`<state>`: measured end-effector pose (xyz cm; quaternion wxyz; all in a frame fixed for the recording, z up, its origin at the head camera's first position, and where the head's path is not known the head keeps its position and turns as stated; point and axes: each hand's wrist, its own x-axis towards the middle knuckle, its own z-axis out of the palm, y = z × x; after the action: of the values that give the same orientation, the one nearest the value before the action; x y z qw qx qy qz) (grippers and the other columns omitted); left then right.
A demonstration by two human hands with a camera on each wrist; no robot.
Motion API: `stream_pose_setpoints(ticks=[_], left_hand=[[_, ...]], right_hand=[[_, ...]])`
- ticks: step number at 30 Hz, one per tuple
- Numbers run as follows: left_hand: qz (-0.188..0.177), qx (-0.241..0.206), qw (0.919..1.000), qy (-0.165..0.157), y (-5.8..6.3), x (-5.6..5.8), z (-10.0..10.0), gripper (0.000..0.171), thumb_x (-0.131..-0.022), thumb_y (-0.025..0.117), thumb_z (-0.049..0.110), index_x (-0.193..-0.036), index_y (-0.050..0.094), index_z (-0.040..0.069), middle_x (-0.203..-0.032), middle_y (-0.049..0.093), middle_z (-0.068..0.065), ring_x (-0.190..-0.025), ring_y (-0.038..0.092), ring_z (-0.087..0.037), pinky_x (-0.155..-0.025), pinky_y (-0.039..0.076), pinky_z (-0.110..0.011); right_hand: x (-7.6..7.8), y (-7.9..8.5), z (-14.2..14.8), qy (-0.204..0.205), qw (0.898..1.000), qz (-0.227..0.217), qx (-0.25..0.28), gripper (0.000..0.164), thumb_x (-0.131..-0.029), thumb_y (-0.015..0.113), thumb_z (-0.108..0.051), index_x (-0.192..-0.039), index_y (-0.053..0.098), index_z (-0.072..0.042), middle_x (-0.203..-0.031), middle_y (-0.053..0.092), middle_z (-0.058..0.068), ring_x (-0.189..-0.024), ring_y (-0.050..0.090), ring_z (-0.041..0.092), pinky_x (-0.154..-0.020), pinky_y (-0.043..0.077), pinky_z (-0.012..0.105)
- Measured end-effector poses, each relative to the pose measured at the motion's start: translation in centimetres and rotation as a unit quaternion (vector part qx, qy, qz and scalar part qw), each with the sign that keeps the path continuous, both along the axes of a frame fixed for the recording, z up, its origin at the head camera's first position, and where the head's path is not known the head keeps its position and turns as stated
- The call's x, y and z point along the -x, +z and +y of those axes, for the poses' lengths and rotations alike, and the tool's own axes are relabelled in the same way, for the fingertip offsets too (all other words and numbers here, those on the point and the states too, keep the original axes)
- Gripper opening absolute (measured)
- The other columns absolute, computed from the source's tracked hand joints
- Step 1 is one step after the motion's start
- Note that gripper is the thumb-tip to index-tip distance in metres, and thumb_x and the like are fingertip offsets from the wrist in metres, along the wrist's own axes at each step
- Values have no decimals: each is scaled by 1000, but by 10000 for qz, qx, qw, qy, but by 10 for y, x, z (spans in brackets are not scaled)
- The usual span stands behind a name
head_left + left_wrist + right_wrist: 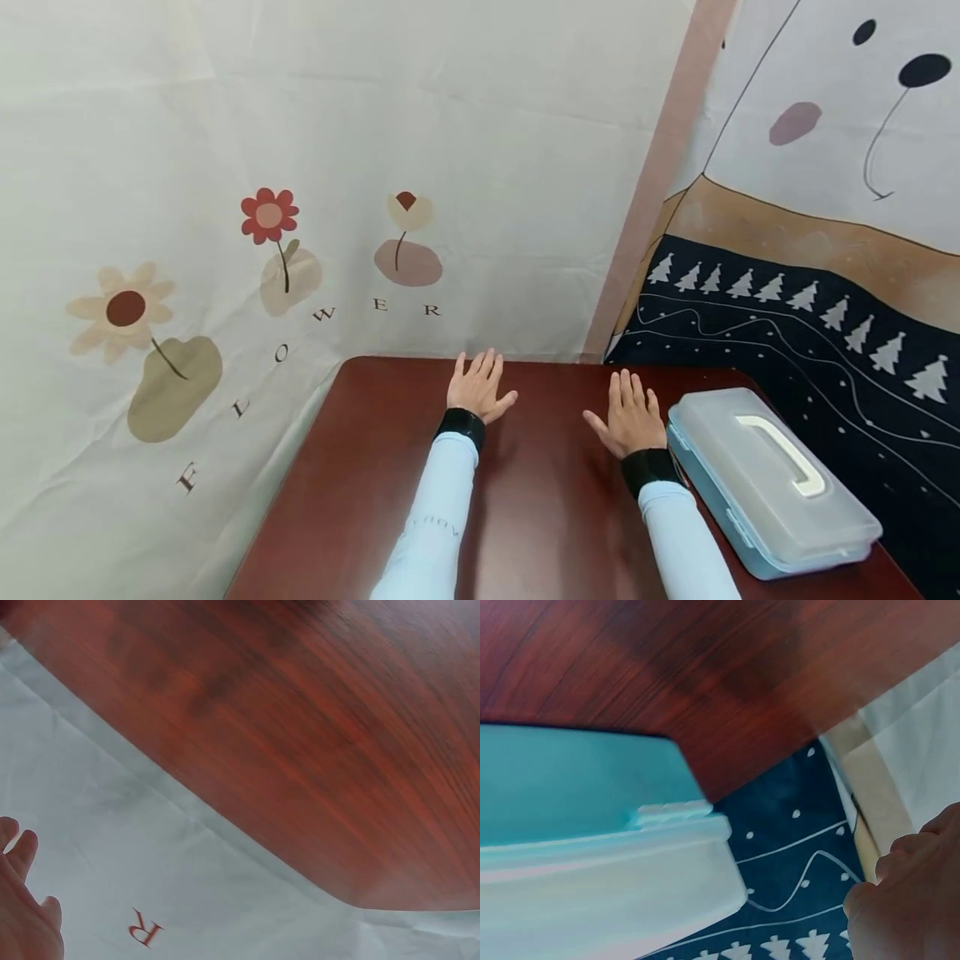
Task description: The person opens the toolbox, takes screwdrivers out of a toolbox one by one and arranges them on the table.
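Note:
My left hand [477, 389] is held over the far part of the table with its fingers spread and straight, holding nothing. To its right, my right hand [632, 418] has the same flat, spread pose and is bare of any object. Just right of that hand lies a blue storage box [772, 483] with a frosted lid and a white handle [783, 454]. The box appears closed. In the left wrist view only part of the left hand [28, 900] shows; in the right wrist view part of the right hand [911, 896] appears near the box [592, 787].
The dark red wooden table [360, 500] meets a pale cloth wall [525, 208] printed with flowers and letters. At the right hangs a dark cloth [787, 350] with white trees. The box takes up the table's right side.

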<state>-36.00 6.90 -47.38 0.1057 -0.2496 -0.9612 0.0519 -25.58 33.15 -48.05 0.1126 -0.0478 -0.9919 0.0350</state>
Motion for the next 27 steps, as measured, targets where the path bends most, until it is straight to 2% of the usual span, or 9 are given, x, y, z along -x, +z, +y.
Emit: stream_pose_setpoints(ticks=[4,9,14,20,23,27], left_hand=[[-82,-61,9999,-66,5,0,15,80,-94,30,67,-155,22,18,-162,24,-1,-148,29,-19,-123,15,-50],[-118,-97,9996,-227,10,-3,43,80,-94,29,68,-156,19,19,-163,22,0,-149,26,-17,-124,14,-49],[-216,-75,9988,-425,9,-10,76,79,-93,27,68,-156,17,21,-163,20,1,-149,24,-16,-124,13,-48],[-386,-46,9969,-689,4,-25,120,78,-94,26,69,-157,15,23,-164,18,2,-149,25,-17,-124,12,-48],[-467,-115,9954,-832,6,-36,146,78,-93,25,69,-157,15,25,-164,17,3,-149,24,-17,-124,13,-48],[-488,-251,9930,-1049,10,-55,184,78,-93,25,71,-156,14,28,-164,16,3,-149,25,-18,-123,15,-50]], right_hand=[[-3,7,14,-90,9999,-68,75,90,-93,50,-54,-151,19,7,-158,19,29,-146,17,45,-118,12,63],[-8,19,36,-244,9997,0,81,89,-93,49,-54,-150,19,7,-157,20,30,-145,16,46,-117,12,65],[-19,31,61,-464,9989,-34,74,87,-94,48,-53,-150,20,8,-155,19,33,-145,16,48,-115,13,68],[-48,41,91,-868,9958,77,266,86,-92,52,-50,-148,23,8,-153,22,34,-143,17,49,-112,14,70],[-66,42,111,-1121,9933,178,227,87,-92,52,-53,-147,25,9,-151,24,36,-140,20,51,-110,16,72],[-92,43,140,-1520,9875,75,403,91,-92,48,-57,-148,20,9,-151,19,39,-139,15,55,-109,12,73]])
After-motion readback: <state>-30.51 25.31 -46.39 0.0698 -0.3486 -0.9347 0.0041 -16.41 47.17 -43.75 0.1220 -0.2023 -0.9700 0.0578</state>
